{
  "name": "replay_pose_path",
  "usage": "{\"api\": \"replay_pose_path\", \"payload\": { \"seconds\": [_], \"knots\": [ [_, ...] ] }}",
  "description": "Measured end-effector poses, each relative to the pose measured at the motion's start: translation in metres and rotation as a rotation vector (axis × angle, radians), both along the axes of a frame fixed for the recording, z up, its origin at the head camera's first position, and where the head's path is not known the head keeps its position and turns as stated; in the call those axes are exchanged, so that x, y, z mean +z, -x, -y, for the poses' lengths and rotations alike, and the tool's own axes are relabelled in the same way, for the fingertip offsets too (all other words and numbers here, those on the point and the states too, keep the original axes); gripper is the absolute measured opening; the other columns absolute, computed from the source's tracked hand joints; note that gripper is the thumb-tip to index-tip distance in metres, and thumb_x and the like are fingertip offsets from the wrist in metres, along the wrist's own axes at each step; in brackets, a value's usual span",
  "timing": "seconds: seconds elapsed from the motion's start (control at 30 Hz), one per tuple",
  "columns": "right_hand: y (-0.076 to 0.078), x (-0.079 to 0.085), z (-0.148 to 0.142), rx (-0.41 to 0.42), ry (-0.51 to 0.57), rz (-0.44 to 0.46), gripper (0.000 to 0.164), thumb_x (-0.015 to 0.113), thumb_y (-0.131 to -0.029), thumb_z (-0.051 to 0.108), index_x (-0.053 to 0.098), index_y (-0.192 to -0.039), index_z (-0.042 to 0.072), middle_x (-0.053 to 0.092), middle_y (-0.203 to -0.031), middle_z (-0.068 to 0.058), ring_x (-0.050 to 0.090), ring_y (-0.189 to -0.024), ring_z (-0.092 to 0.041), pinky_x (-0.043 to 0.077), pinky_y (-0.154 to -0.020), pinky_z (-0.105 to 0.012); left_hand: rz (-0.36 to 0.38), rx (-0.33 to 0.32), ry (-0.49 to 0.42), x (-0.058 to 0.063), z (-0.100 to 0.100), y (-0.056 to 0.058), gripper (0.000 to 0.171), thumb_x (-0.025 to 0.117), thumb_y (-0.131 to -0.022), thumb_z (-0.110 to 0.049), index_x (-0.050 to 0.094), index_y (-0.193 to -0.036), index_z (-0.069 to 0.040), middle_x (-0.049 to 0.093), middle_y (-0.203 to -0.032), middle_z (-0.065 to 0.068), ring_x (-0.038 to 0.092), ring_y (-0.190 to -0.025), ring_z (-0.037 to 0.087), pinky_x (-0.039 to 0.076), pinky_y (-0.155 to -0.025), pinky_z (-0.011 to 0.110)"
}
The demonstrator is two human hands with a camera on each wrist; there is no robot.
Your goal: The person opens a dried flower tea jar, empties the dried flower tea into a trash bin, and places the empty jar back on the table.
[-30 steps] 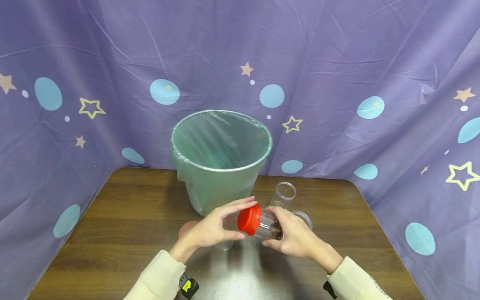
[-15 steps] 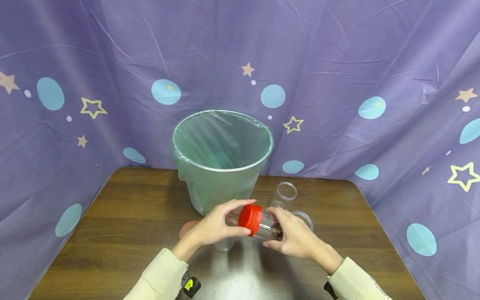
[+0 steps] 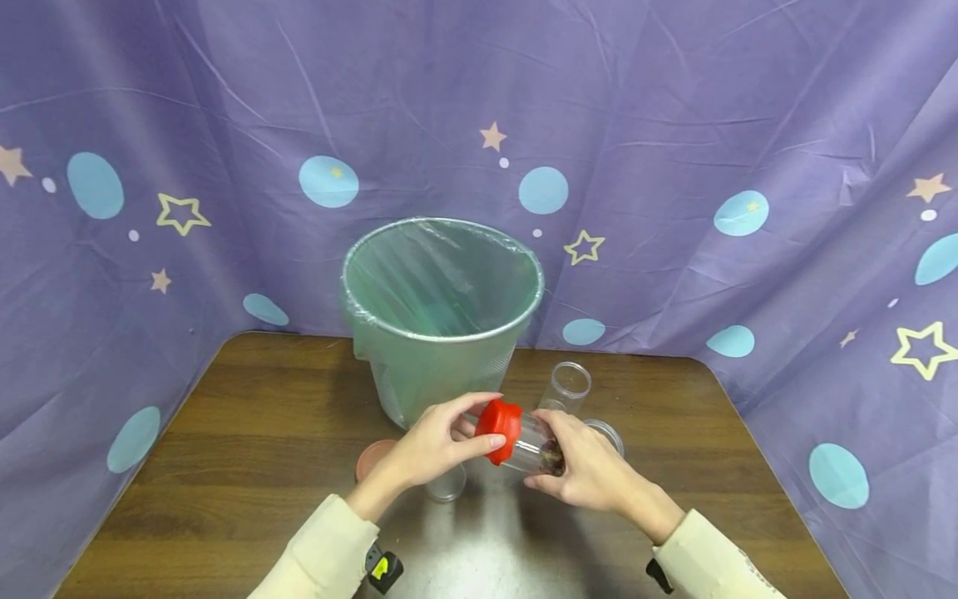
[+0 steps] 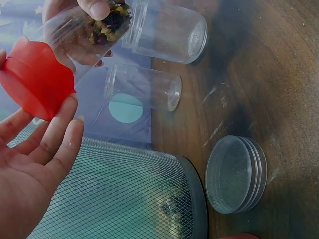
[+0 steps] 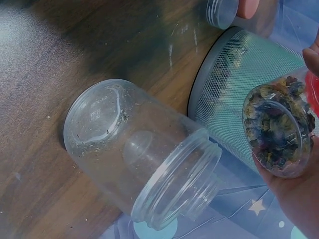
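A clear jar (image 3: 533, 443) is held tilted on its side over the table, its red lid (image 3: 501, 426) facing left. Dark and yellow dried bits, like dried flowers (image 5: 276, 122), lie at its bottom end. My right hand (image 3: 591, 470) grips the jar round that bottom end. My left hand (image 3: 430, 449) holds the red lid between thumb and fingers; the lid has a wavy edge and sits on the jar's mouth. In the left wrist view several fingertips (image 4: 65, 109) touch the lid's side.
Behind the hands stands a mesh bin (image 3: 441, 374) with a green plastic liner. Two clear open jars, one slimmer (image 3: 569, 387) and one wider (image 5: 134, 149), stand right of it. A shallow clear round piece (image 4: 234, 174) and an orange-red disc (image 3: 374, 456) lie on the left.
My left hand's thumb and fingers have moved in from beside the red lid and now hold it. My right hand keeps its grip on the jar, almost unmoved.
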State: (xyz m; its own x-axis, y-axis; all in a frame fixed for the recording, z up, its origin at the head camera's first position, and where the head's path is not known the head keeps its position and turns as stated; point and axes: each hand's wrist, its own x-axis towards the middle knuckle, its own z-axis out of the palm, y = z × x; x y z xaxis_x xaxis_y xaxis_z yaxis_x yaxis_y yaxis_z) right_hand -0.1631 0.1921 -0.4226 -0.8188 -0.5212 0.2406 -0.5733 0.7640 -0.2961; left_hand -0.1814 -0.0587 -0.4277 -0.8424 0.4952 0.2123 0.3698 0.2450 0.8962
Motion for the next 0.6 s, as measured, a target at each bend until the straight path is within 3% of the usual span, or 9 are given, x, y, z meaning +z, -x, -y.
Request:
{"api": "replay_pose_path", "payload": {
  "seconds": [0.6],
  "knots": [
    [0.0017,0.0002,-0.0039,-0.013,0.019,0.008,0.079,0.085,-0.069,0.039,0.051,-0.133,0.008,0.066,-0.119,-0.003,0.063,-0.101,-0.014,0.054,-0.084,-0.038,0.006,0.044,0.009,0.0031,0.0059,0.0013,0.052,0.069,-0.092,-0.026,0.054,-0.139,-0.009,0.072,-0.11,0.017,0.07,-0.081,0.012,0.056,-0.072,0.023]
  ]
}}
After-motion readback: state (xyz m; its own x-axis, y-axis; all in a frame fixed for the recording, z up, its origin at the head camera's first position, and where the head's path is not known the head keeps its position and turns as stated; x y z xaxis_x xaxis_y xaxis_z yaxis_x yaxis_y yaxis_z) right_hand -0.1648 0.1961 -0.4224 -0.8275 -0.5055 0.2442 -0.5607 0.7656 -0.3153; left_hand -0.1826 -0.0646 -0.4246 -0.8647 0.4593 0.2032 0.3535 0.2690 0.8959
